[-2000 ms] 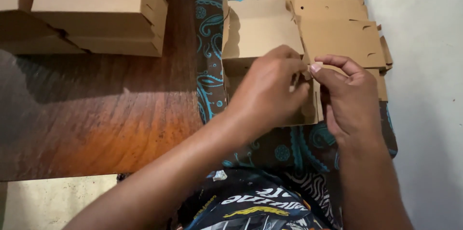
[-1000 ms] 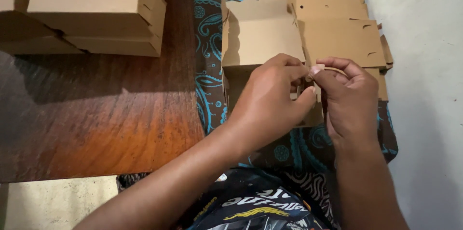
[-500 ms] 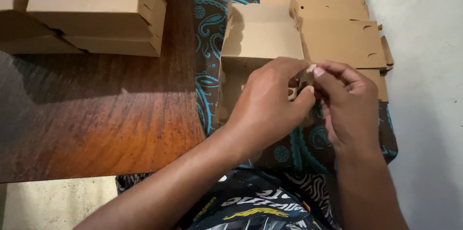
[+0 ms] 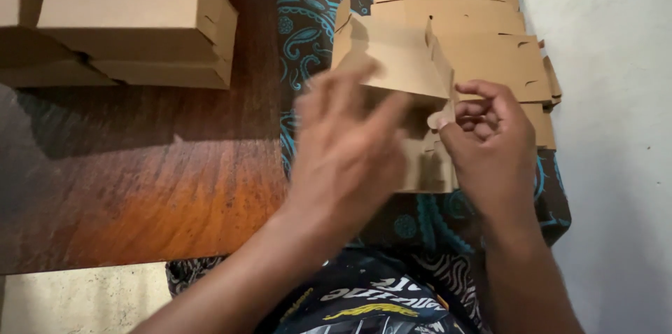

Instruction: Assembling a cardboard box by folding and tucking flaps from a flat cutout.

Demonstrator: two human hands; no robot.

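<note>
A partly folded brown cardboard box point(image 4: 399, 61) is held up over my lap. My right hand point(image 4: 490, 141) pinches its right side flap between thumb and fingers. My left hand point(image 4: 346, 141) is blurred with motion, its fingers spread, in front of the box's lower left part; whether it touches the cardboard cannot be told. Beneath the box lies a stack of flat cardboard blanks point(image 4: 490, 47) on a dark cloth with a blue paisley pattern point(image 4: 308, 19).
Folded cardboard boxes point(image 4: 140, 19) are stacked at the upper left on a reddish-brown wooden surface point(image 4: 140, 187). A pale wall point(image 4: 616, 131) runs along the right. Pale floor point(image 4: 77, 302) shows at the lower left.
My left hand has let go of the box edge and opened, swinging left and up with fingers spread. The box has tilted a little. My right hand keeps its pinch.
</note>
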